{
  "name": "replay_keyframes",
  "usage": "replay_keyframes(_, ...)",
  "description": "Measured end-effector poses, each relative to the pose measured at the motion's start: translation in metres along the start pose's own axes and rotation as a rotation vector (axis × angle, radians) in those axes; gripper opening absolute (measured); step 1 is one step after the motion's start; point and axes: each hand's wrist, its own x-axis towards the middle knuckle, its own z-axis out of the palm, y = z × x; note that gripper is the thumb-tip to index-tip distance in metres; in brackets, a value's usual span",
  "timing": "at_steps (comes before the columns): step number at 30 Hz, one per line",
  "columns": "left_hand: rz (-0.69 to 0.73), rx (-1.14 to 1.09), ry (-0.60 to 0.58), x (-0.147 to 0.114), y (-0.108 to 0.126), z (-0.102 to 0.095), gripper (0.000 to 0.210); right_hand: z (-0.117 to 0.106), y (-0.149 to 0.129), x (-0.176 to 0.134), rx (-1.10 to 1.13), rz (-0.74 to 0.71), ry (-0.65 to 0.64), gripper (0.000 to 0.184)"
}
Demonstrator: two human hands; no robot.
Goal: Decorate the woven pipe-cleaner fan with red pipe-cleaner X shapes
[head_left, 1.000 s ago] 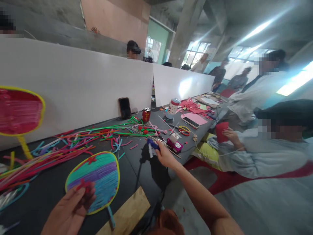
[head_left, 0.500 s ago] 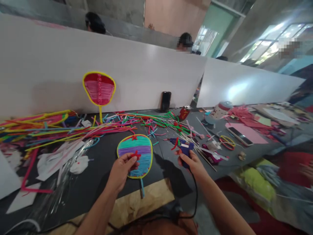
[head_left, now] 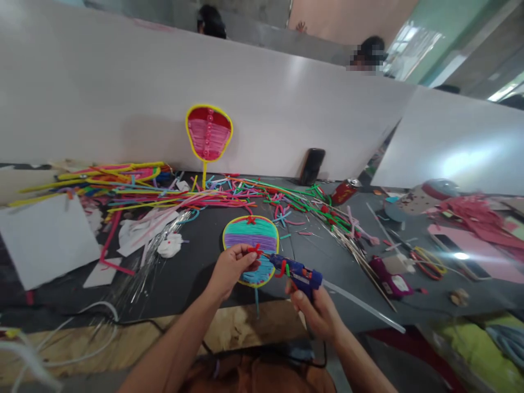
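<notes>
My left hand (head_left: 236,267) pinches a small red pipe-cleaner piece (head_left: 256,249) above the fan. In my right hand (head_left: 313,308) is a blue hot glue gun (head_left: 301,277), its nozzle at or very near the red piece. A clear glue stick (head_left: 364,307) sticks out of the gun's back, and red and green bits wrap its barrel. Beneath both hands lies a paddle-shaped fan (head_left: 250,237) with teal, purple and blue bands and a yellow rim. Its top carries another red piece, and a thin blue handle (head_left: 257,303) points toward me. My left fingers hide part of it.
A red-and-pink fan (head_left: 209,134) stands against the white partition (head_left: 143,93). Pipe cleaners (head_left: 172,199) run along the table's back. A phone (head_left: 312,166), a red can (head_left: 344,191), scissors (head_left: 428,263) and a purple device (head_left: 391,277) lie right. Two people's heads show beyond the partition.
My right hand has brought the glue gun leftward and turned its nozzle to the red piece in my left hand. The whole view has shifted, so the table appears further right.
</notes>
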Motion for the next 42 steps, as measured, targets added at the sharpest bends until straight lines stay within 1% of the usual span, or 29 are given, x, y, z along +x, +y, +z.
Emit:
replay_keyframes(5,-0.005,-0.013,-0.006,-0.001,0.001,0.002,0.036,0.003,-0.001,0.01,-0.057,-0.044,-0.027,0.026)
replay_keyframes(11,-0.006,-0.004,0.009,0.001,-0.003,0.0,0.035,0.006,0.005,0.011,-0.114,-0.081,-0.035,0.027)
replay_keyframes(15,-0.006,0.001,-0.003,0.0,-0.002,0.001,0.031,0.008,0.007,0.008,-0.162,-0.076,0.044,0.024)
replay_keyframes(17,0.002,0.007,-0.011,0.0,-0.002,0.001,0.03,0.008,0.008,0.007,-0.183,-0.063,0.058,0.022)
replay_keyframes(21,0.022,0.034,-0.01,0.0,-0.003,0.0,0.028,0.008,0.019,0.006,-0.205,-0.056,0.049,0.025)
replay_keyframes(24,0.015,0.031,-0.003,0.001,-0.004,-0.001,0.029,0.008,0.032,0.004,-0.203,-0.071,0.066,0.029)
replay_keyframes(28,0.0,0.024,0.014,0.001,-0.003,0.0,0.029,0.01,0.042,0.001,-0.207,-0.074,0.093,0.027)
replay_keyframes(33,0.005,0.029,0.013,0.001,-0.004,0.0,0.03,0.011,0.038,0.001,-0.217,-0.074,0.103,0.024)
replay_keyframes(38,-0.001,0.03,0.018,0.002,-0.005,-0.001,0.03,0.01,0.028,0.003,-0.216,-0.034,0.052,0.022)
replay_keyframes(42,0.009,0.02,0.007,0.002,-0.005,-0.001,0.028,0.01,0.025,0.003,-0.232,-0.021,0.043,0.021)
